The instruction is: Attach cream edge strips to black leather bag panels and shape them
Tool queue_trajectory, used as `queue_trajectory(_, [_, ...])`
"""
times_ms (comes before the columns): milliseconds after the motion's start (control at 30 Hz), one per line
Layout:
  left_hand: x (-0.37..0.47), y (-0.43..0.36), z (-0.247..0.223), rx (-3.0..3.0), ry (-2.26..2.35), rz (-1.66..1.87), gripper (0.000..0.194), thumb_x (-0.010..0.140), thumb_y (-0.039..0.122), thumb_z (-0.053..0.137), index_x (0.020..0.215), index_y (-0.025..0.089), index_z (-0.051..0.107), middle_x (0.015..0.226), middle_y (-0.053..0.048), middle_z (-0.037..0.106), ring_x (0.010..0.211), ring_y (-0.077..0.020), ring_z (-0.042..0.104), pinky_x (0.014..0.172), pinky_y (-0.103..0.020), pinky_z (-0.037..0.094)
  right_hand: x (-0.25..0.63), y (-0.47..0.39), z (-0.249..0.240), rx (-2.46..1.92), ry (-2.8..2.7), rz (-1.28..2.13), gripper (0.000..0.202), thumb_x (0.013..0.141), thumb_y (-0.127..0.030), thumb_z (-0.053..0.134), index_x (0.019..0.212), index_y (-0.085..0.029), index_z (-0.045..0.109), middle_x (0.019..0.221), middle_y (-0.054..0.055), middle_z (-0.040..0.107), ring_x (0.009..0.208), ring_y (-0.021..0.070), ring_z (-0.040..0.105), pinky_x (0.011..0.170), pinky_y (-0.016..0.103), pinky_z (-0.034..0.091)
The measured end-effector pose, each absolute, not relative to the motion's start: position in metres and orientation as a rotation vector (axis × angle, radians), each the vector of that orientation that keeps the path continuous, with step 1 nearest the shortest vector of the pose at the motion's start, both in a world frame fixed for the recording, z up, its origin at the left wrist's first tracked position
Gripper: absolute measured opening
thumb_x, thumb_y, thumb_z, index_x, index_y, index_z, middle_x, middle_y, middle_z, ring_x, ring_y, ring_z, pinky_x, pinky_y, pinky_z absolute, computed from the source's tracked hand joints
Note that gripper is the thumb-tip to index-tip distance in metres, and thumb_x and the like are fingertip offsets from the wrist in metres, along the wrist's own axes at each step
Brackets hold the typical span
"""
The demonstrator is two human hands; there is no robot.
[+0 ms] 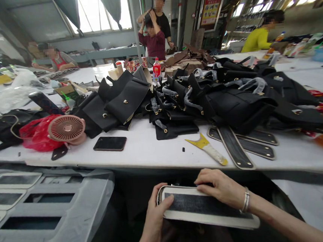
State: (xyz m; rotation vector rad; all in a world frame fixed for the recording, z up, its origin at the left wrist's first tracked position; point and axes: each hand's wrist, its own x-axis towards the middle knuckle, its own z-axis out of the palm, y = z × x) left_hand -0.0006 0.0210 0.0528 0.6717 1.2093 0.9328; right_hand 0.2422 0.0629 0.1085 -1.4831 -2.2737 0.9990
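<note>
In the head view, a flat rectangular bag panel [202, 204] with rounded corners, a white border and a dark middle is held low, just before the table edge. My left hand [156, 212] grips its left end, the thumb pressed on top and the fingers underneath. At the panel's far edge, my right hand [220, 189] has its fingers bent and pinched together on the rim. Whether a small piece is also between those fingertips cannot be made out. A silver bracelet [245, 199] circles the right wrist.
Black leather bag parts [233, 99] are heaped across the white table [141, 151]. Nearer lie a phone [110, 144], a pink fan [67, 128], a yellow-and-white tool [207, 149] and dark straps [233, 146]. Similar panels [15, 181] rest at left. Several people work beyond.
</note>
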Motion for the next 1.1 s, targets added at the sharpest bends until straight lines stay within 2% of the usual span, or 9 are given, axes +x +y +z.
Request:
queue_trajectory(133, [-0.001,0.024,0.053,0.805,1.254,0.894,0.039,0.073,0.033,0.070,0.109,0.021,0.061,0.099,-0.005,0.067,0.096,-0.0247,0.058,0.084,-0.029,0.042,0.238,0.066,0.106,-1.306,-2.516,0.921,0.031,0.094,-0.022,0.042,0.078,-0.016,0.068,0.079,0.006,0.063,0.074,0.0173,0.059,0.071,0.029,0.047])
queue_trajectory(233, [-0.002,0.025,0.055,0.835,1.249,0.886,0.038,0.074,0.032,0.069,0.109,0.021,0.061,0.098,-0.005,0.068,0.095,-0.0240,0.059,0.083,-0.029,0.043,0.236,0.069,0.103,-1.215,-2.662,0.807,0.032,0.094,-0.020,0.037,0.076,-0.016,0.062,0.078,0.007,0.060,0.072,0.0179,0.055,0.068,0.029,0.045])
queue_trajectory(433, [-0.002,0.026,0.056,0.824,1.218,0.878,0.039,0.071,0.034,0.072,0.107,0.022,0.062,0.100,-0.005,0.067,0.095,-0.0248,0.060,0.081,-0.029,0.044,0.235,0.082,0.099,-1.248,-2.628,0.811,0.023,0.086,-0.010,0.040,0.073,-0.016,0.059,0.073,0.005,0.060,0.066,0.0160,0.053,0.065,0.027,0.044])
queue_trajectory(567, [-0.002,0.026,0.056,0.819,1.206,0.875,0.040,0.072,0.034,0.071,0.108,0.022,0.061,0.100,-0.005,0.068,0.093,-0.0243,0.060,0.079,-0.028,0.045,0.232,0.084,0.105,-1.192,-2.644,0.865,0.023,0.089,-0.013,0.043,0.076,-0.016,0.062,0.075,0.005,0.063,0.070,0.0152,0.057,0.069,0.025,0.044])
queue_trajectory(667, [-0.001,0.025,0.054,0.835,1.230,0.872,0.039,0.072,0.032,0.070,0.109,0.021,0.061,0.097,-0.006,0.068,0.091,-0.0243,0.060,0.078,-0.029,0.045,0.226,0.080,0.108,-1.175,-2.760,0.726,0.021,0.088,-0.016,0.046,0.077,-0.016,0.064,0.078,0.007,0.063,0.074,0.0181,0.058,0.067,0.028,0.043])
queue_trajectory(767, [0.000,0.025,0.052,0.851,1.244,0.875,0.038,0.072,0.031,0.070,0.107,0.021,0.061,0.096,-0.005,0.067,0.089,-0.0242,0.060,0.078,-0.029,0.045,0.220,0.077,0.106,-1.143,-2.896,0.585,0.019,0.086,-0.012,0.047,0.075,-0.015,0.062,0.078,0.008,0.064,0.075,0.0194,0.057,0.066,0.029,0.041])
queue_trajectory(900, [-0.001,0.027,0.051,0.882,1.266,0.864,0.037,0.071,0.030,0.070,0.107,0.022,0.062,0.095,-0.004,0.067,0.088,-0.0230,0.059,0.077,-0.028,0.044,0.214,0.083,0.097,-1.203,-2.878,0.559,0.014,0.083,-0.010,0.049,0.077,-0.013,0.061,0.080,0.010,0.064,0.073,0.0197,0.058,0.066,0.030,0.041])
queue_trajectory(1100, [-0.001,0.028,0.054,0.929,1.273,0.846,0.040,0.071,0.030,0.068,0.109,0.021,0.060,0.097,-0.004,0.066,0.086,-0.0218,0.058,0.076,-0.028,0.043,0.217,0.090,0.092,-1.326,-2.777,0.543,0.018,0.087,-0.007,0.043,0.078,-0.013,0.059,0.078,0.009,0.063,0.070,0.0189,0.057,0.066,0.030,0.042])
